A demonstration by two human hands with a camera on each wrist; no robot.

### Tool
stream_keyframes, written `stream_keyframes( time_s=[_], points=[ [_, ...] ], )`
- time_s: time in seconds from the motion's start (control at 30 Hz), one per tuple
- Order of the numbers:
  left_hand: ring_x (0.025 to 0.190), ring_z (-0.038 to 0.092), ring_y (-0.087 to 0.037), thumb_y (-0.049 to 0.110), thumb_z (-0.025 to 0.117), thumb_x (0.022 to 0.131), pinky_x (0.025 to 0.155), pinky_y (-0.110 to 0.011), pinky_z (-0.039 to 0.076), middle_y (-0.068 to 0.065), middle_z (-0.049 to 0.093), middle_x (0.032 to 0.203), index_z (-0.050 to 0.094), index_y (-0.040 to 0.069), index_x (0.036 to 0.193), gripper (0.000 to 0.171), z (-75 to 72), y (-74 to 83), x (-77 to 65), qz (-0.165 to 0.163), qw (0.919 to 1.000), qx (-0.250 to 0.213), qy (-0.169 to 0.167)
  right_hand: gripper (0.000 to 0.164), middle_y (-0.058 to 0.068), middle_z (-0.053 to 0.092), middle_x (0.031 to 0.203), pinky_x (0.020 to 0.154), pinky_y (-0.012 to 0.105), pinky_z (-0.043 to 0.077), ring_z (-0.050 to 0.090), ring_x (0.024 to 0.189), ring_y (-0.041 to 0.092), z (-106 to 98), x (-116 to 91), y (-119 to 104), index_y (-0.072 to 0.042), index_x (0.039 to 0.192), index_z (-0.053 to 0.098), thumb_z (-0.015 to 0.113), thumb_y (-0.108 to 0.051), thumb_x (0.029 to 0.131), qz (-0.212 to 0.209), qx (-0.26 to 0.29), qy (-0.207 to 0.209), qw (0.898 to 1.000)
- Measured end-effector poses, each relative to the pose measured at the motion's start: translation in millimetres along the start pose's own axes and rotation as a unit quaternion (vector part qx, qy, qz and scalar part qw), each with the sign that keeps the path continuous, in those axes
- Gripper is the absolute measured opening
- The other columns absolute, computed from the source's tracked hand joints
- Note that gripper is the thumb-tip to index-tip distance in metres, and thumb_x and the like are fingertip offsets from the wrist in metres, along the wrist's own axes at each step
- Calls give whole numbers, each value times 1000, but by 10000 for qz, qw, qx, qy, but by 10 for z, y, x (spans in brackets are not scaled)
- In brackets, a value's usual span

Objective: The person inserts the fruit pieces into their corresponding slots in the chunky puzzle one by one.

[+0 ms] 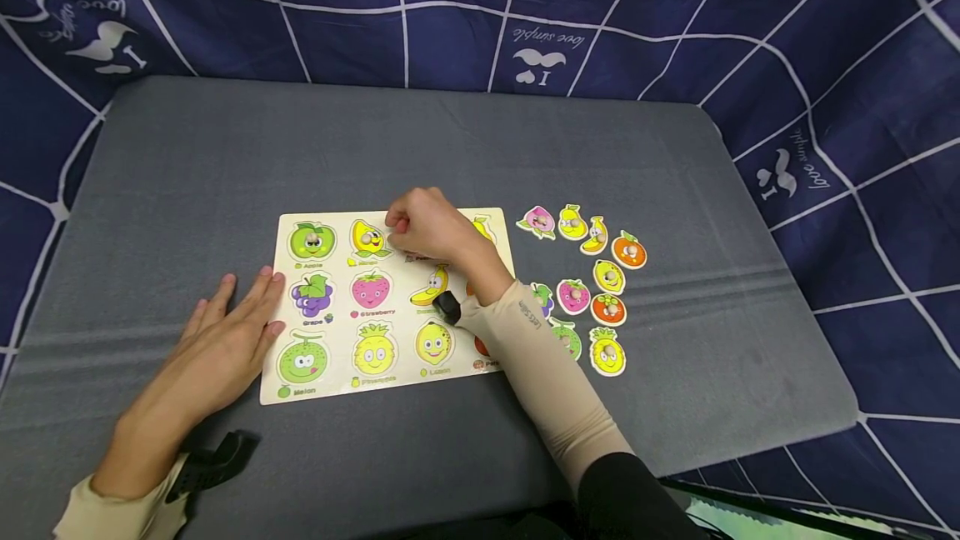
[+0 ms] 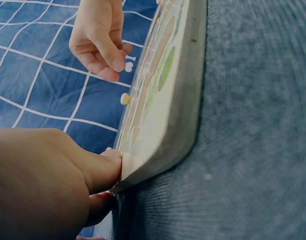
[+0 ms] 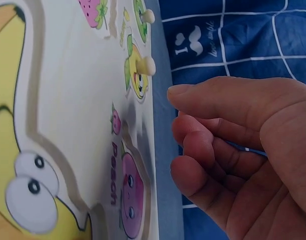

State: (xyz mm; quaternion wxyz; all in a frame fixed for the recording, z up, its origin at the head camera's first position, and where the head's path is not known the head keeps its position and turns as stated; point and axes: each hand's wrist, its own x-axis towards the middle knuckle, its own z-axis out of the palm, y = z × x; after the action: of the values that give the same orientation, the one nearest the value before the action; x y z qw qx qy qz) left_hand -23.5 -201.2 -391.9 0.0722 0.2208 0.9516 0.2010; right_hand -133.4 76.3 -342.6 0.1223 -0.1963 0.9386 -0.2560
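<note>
A pale wooden fruit puzzle board lies on the grey table. Its apple piece and mango piece sit in the top row with knobs standing up, also visible as the mango piece in the right wrist view. My right hand hovers over the top row, just right of the mango piece. Its fingers are loosely bent and hold nothing; the printed peach recess shows below it. My left hand rests by the board's left edge with fingers extended, its thumb touching the edge.
Loose knobbed pieces lie right of the board, among them a peach piece, a pear piece, an orange piece and a pineapple piece. My right forearm partly covers the melon piece. Blue checked cloth surrounds the table.
</note>
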Motion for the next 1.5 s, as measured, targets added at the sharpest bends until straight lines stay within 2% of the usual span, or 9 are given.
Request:
stream_keyframes(
  time_s=[0.33,0.5,0.87,1.17,1.5],
  points=[
    [133,-5,-47,20,41,98,100,-63,-5,-17,11,150,11,8,147,58,8,6,7,-54,10000,29,-6,8,-3,59,71,61,18,41,51,65,9,-54,-63,92,-10,85,68,64,-11,78,75,30,138,9999],
    [133,-4,-47,20,41,98,100,-64,-4,-17,11,150,12,8,147,59,3,3,-1,-33,10000,-16,4,6,-3,58,67,60,19,40,51,63,9,-83,-91,143,-10,82,67,63,-10,77,55,28,236,9997],
    [133,-5,-48,19,42,98,100,-63,-5,-17,11,150,11,7,147,59,6,19,1,-82,10000,-7,-16,8,-3,59,67,58,20,41,51,63,9,-127,-155,239,-10,82,69,72,-17,79,105,63,398,9991],
    [133,-6,-47,22,40,99,100,-63,-4,-16,9,151,10,8,147,59,-9,2,-15,-82,9999,23,-120,5,-4,60,67,59,20,41,51,63,9,-170,-215,333,-11,81,69,68,-15,79,146,-32,515,9986],
    [132,-4,-49,20,40,99,99,-65,-3,-17,10,150,11,7,147,58,4,-6,-7,-24,10000,-5,-62,3,-4,60,66,58,20,41,51,62,8,-222,-287,468,-11,79,69,68,-12,76,286,-53,687,9972]
  ],
)
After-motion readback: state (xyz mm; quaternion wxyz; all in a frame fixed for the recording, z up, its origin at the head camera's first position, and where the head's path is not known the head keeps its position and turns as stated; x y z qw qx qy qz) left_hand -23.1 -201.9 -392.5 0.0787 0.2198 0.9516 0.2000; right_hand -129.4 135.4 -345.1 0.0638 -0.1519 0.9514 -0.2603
